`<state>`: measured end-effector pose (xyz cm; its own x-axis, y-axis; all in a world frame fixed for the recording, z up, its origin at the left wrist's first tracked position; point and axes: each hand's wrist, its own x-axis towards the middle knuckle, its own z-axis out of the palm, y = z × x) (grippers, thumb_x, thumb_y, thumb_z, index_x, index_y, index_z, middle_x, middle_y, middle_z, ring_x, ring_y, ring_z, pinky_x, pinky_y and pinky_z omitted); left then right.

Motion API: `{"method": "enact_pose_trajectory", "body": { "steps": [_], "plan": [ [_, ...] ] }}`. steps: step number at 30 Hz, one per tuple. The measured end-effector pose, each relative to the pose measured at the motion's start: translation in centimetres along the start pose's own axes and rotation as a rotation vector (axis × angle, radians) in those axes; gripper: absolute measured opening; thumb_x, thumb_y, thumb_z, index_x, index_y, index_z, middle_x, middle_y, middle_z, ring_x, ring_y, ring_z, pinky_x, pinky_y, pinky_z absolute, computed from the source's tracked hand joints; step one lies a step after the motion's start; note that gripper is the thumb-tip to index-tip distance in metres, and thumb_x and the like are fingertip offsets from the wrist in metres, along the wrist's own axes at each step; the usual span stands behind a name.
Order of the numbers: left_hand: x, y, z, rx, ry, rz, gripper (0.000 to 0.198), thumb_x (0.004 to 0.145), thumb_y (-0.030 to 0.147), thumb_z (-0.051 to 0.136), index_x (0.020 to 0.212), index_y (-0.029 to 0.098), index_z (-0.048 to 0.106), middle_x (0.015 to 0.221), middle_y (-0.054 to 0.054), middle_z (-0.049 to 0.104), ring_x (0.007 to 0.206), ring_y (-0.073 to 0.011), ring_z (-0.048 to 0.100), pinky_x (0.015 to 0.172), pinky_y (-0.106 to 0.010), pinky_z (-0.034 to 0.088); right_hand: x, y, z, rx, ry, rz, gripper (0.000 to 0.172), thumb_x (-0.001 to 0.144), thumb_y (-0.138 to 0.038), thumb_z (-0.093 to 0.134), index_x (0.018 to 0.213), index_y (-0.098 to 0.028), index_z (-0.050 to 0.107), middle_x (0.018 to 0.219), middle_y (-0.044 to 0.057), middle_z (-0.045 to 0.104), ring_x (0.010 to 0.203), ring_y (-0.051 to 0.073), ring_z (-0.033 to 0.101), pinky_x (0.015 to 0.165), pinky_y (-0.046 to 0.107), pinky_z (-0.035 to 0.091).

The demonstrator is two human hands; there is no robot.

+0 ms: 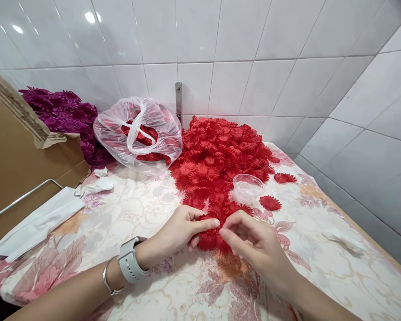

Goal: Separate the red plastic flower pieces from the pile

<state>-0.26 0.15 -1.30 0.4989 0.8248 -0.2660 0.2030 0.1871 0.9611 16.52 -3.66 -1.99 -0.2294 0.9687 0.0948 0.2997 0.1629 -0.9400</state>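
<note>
My left hand, with a pale-banded watch and a metal bracelet on the wrist, pinches a red flower-shaped fabric piece between thumb and fingers. Close to the left thumb tip, my right hand has its thumb and index finger pressed together. Whatever sits in that pinch is too small or hidden to make out. More red flower pieces lie under and behind both hands, running back into a large heap. Just beyond the right hand stands a clear round plastic tub with whitish contents.
A tied clear plastic bag of red pieces leans by the heap. Purple flower pieces are piled behind a cardboard box at left. Loose flowers lie on the patterned tablecloth. White tiled walls close the back and right.
</note>
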Motion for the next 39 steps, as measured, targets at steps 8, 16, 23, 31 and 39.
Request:
{"method": "enact_pose_trajectory", "body": {
  "steps": [8, 16, 23, 31, 39],
  "plan": [
    [0.5, -0.7, -0.1, -0.071, -0.151, 0.022, 0.027, 0.073, 0.039, 0.06, 0.066, 0.013, 0.058, 0.052, 0.001, 0.059, 0.045, -0.0086, 0.055, 0.048, -0.019, 0.043, 0.4, 0.3, -0.2, 0.008, -0.025, 0.054, 0.017, 0.084, -0.033, 0.047, 0.073, -0.02, 0.048, 0.055, -0.005, 0.05, 0.049, 0.009, 0.046, 0.047, 0.021, 0.037],
    [-0.5, 1.8, 0.3, -0.23, -0.221, -0.037, 0.018, 0.08, 0.026, 0.055, 0.08, 0.012, 0.066, 0.071, -0.006, 0.07, 0.067, -0.0113, 0.064, 0.066, -0.019, 0.049, -0.3, 0.7, 0.6, 0.127, 0.429, -0.068, 0.014, 0.083, -0.033, 0.05, 0.074, -0.022, 0.048, 0.055, -0.004, 0.052, 0.047, 0.011, 0.053, 0.045, 0.021, 0.043],
    [-0.8, 2.4, 0.6, -0.326, -0.233, -0.027, 0.019, 0.078, 0.026, 0.057, 0.08, 0.012, 0.069, 0.076, -0.009, 0.071, 0.072, -0.0157, 0.066, 0.073, -0.024, 0.05, -0.6, 0.5, 1.2, 0.161, 0.537, -0.088, 0.014, 0.084, -0.031, 0.049, 0.074, -0.022, 0.048, 0.059, -0.002, 0.053, 0.05, 0.013, 0.052, 0.048, 0.025, 0.043],
    [0.9, 0.9, -1.5, -0.422, -0.003, -0.016, 0.012, 0.071, 0.021, 0.063, 0.066, 0.011, 0.06, 0.075, -0.008, 0.07, 0.078, -0.0199, 0.067, 0.083, -0.033, 0.047, 0.5, -0.3, -0.3, 0.092, 0.684, -0.228, 0.01, 0.083, -0.027, 0.046, 0.074, -0.024, 0.042, 0.06, -0.004, 0.048, 0.047, 0.011, 0.046, 0.045, 0.025, 0.039],
    [1.7, 0.6, -1.4, -0.683, 0.034, -0.001, 0.006, 0.071, 0.015, 0.053, 0.069, 0.012, 0.058, 0.079, -0.008, 0.069, 0.086, -0.0217, 0.065, 0.089, -0.035, 0.044, 1.1, 0.7, -0.5, -0.432, 0.41, -0.129, 0.015, 0.077, -0.021, 0.048, 0.07, -0.023, 0.035, 0.052, -0.008, 0.034, 0.043, 0.01, 0.039, 0.045, 0.023, 0.033]
  ]
}}
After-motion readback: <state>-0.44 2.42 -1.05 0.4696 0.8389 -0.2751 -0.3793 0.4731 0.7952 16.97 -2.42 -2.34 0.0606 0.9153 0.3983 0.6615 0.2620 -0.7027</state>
